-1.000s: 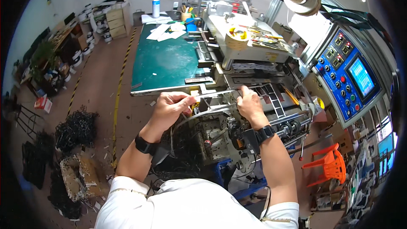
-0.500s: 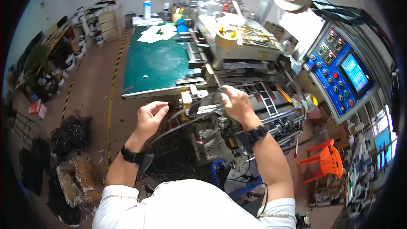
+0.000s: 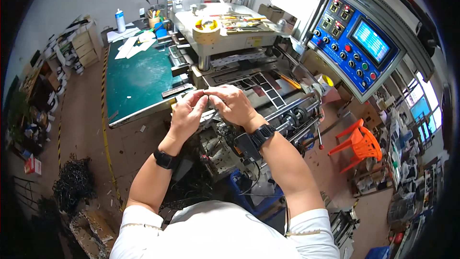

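Landmark: the grey press machine [image 3: 225,43], in front of the person; every place below is given from it.
Left hand [image 3: 188,113]: raised at the machine's front edge, fingers bent and pinched together at the tips, meeting the other hand; a black band sits on the wrist.
Right hand [image 3: 231,104]: just beside the left, fingertips closed toward the same spot, a black watch on the wrist.
Thing held: something small and thin is nipped between the two sets of fingertips; what it is I cannot tell, it is mostly hidden by the fingers. It sits just in front of the machine's lower bed, above the rollers.
How far along: judging by the pose, the piece is in hand and being worked over; it is not laid on the bed, nor on the green table [image 3: 136,79] left of the machine.
Counts: two hands, both busy; one roll of tape [image 3: 206,25] on the machine's top plate; one blue control panel [image 3: 357,43] to its right; one orange plastic chair [image 3: 360,140] further right and lower; one white bottle [image 3: 120,19] beyond the green table.
Floor: a dark heap of scrap [image 3: 72,184] well left of the machine.
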Available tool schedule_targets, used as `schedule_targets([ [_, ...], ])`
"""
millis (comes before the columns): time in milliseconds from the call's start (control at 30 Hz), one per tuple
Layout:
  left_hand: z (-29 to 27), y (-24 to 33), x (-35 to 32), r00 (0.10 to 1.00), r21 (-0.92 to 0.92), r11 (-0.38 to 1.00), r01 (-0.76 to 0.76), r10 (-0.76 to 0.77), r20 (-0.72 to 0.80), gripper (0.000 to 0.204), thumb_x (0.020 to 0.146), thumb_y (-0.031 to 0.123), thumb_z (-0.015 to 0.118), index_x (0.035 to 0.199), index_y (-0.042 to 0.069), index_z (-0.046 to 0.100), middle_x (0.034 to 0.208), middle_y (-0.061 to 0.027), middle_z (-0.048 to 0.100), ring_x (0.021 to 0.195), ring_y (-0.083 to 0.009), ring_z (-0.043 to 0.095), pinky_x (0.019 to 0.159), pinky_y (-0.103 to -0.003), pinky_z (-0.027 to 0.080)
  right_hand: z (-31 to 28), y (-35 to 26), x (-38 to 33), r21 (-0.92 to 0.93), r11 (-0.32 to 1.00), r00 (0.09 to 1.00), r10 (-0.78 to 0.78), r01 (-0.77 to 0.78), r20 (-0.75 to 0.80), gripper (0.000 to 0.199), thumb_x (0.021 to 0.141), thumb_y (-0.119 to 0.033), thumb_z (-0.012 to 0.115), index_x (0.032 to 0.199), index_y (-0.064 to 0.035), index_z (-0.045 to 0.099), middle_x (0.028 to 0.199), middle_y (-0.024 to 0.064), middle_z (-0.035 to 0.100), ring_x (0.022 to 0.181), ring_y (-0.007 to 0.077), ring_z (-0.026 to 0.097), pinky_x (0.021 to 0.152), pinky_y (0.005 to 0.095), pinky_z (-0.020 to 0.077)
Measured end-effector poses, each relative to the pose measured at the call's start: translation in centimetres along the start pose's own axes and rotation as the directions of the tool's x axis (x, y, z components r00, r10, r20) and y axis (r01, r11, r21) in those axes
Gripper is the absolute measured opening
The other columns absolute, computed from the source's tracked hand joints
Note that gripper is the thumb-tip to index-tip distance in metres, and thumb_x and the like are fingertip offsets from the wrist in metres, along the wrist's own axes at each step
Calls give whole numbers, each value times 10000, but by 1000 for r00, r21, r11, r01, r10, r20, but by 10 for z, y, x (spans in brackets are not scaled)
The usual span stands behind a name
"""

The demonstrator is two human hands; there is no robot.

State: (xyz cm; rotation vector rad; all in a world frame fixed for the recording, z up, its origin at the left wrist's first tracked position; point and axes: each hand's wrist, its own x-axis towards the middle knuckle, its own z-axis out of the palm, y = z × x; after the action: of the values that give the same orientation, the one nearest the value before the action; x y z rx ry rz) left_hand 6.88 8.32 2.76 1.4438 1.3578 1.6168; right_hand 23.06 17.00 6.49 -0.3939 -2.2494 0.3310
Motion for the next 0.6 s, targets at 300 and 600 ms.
schedule_targets([
  [300,-34,0,-10,997,40,996,74,-72,-42,254,937,201,654,909,-43,719,721,-24,685,597,-67,611,523,-235,445,-8,-3,3,56,993,991,-110,105,75,270,886,-131,612,1143,-101,689,975,115,718,919,311,645,880,406,511],
  [600,-61,2,-24,974,-364,904,225,-216,68,220,969,180,643,872,-14,683,646,19,492,590,-104,499,575,-249,403,17,18,-10,-347,837,905,410,-424,-117,284,927,-261,544,1077,-41,644,1015,189,665,980,360,632,869,455,504],
])
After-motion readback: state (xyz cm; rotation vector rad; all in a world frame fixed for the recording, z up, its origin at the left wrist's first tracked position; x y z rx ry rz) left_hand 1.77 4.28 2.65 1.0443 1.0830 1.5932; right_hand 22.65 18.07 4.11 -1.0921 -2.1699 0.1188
